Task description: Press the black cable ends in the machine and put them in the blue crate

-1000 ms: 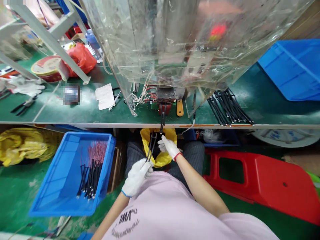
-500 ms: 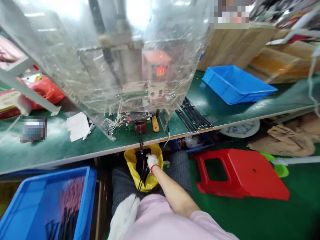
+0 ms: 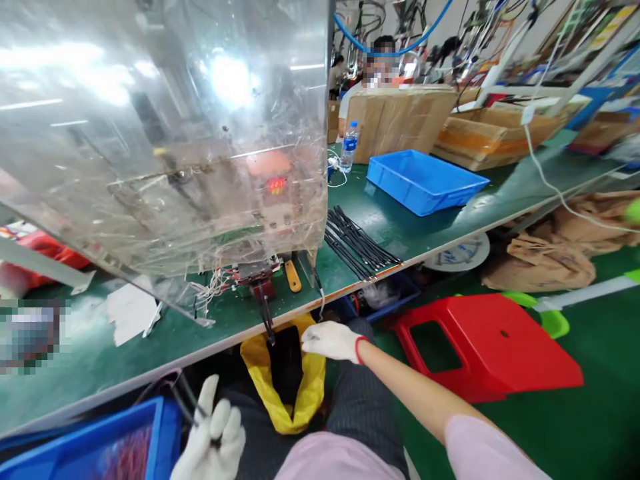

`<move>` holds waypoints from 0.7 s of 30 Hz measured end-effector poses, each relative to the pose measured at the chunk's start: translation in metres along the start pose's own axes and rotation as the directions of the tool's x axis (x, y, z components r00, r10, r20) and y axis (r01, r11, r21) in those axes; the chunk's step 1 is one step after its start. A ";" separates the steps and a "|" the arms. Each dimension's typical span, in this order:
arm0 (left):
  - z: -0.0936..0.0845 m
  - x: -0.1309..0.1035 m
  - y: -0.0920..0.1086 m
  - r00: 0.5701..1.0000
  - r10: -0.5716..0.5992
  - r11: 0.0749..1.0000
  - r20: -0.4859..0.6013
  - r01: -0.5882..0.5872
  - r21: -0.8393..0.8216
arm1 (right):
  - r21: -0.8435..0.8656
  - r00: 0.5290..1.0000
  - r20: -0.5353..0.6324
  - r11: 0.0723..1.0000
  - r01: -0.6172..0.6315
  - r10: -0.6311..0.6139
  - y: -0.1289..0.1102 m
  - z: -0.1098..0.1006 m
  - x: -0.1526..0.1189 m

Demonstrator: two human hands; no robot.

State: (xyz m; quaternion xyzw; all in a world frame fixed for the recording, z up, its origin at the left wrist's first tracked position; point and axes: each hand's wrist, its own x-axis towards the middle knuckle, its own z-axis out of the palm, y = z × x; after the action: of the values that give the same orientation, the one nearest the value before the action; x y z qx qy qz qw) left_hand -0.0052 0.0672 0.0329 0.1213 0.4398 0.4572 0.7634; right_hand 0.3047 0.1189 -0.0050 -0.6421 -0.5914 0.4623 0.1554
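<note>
My left hand (image 3: 215, 427), in a white glove, is closed around dark cables (image 3: 186, 395) beside the blue bin. The cables' looped ends are blurred. White-gloved too, my right hand (image 3: 331, 341) is over the right rim of a yellow bag (image 3: 313, 393) between my legs. Its fingers are drawn together, and what they hold, if anything, is hidden. Just above the bag, black cable ends (image 3: 267, 320) hang over the bench edge from a small dark red fixture (image 3: 263, 288) under a clear plastic shield (image 3: 200, 200).
Black cables (image 3: 360, 243) lie in a row on the green bench (image 3: 345, 190), before a blue tray (image 3: 425, 190). A yellow-handled tool (image 3: 293, 277) lies by the fixture. At lower left is a blue bin (image 3: 163, 433) with reddish wires. A red stool (image 3: 515, 340) stands right. A person sits behind cardboard.
My left hand has risen from my lap and swung left toward the blue bin with the cables. My right hand has moved right from over the bag's opening. The view has turned right.
</note>
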 end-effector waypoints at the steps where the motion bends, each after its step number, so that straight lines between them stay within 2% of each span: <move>1: 0.015 0.010 0.002 0.999 0.013 0.994 0.036 -0.009 -0.112 | -0.018 0.999 0.024 0.999 0.027 -0.027 -0.006 -0.019 -0.010; 2: 0.030 0.022 0.004 0.996 0.014 0.988 0.085 -0.001 -0.156 | -0.022 1.000 0.003 0.999 0.029 -0.029 -0.013 -0.041 -0.018; 3: 0.045 0.035 0.005 0.991 0.027 0.984 0.128 -0.004 -0.178 | -0.049 0.993 -0.116 0.999 0.016 -0.022 -0.019 -0.064 -0.022; 4: 0.058 0.047 0.006 0.986 0.050 0.985 0.156 -0.023 -0.173 | -0.116 0.964 -0.266 0.993 -0.003 -0.029 -0.024 -0.086 -0.022; 6: 0.078 0.068 0.006 0.979 0.113 0.991 0.172 -0.097 -0.097 | -0.239 0.847 -0.531 0.963 -0.121 -0.026 -0.031 -0.126 -0.010; 8: 0.090 0.081 0.004 0.971 0.150 0.987 0.188 -0.158 0.030 | -0.332 0.758 -0.652 0.906 -0.262 -0.020 -0.033 -0.153 0.012; 9: 0.093 0.085 0.002 0.969 0.145 0.981 0.201 -0.168 0.101 | -0.369 0.742 -0.671 0.872 -0.321 -0.011 -0.032 -0.161 0.025; 12: 0.098 0.087 -0.003 0.970 0.085 0.944 0.229 -0.152 0.294 | -0.447 0.741 -0.671 0.794 -0.412 0.007 -0.028 -0.168 0.057; 15: 0.101 0.081 -0.005 0.973 0.104 0.863 0.206 -0.191 0.468 | -0.454 0.736 -0.677 0.789 -0.413 -0.005 -0.025 -0.163 0.074; 18: 0.105 0.072 -0.006 0.977 0.153 0.757 0.148 -0.212 0.618 | -0.444 0.727 -0.687 0.797 -0.409 -0.010 -0.026 -0.162 0.075; 21: 0.109 0.063 -0.007 0.983 0.120 0.703 0.140 -0.183 0.687 | -0.369 0.704 -0.709 0.838 -0.401 0.025 -0.032 -0.174 0.066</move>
State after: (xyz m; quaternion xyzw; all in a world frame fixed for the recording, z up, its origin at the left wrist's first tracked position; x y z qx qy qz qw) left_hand 0.0962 0.1373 0.0573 0.4548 0.5355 0.3135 0.6389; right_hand 0.4118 0.2471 0.0828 -0.8492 -0.5095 0.0416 0.1326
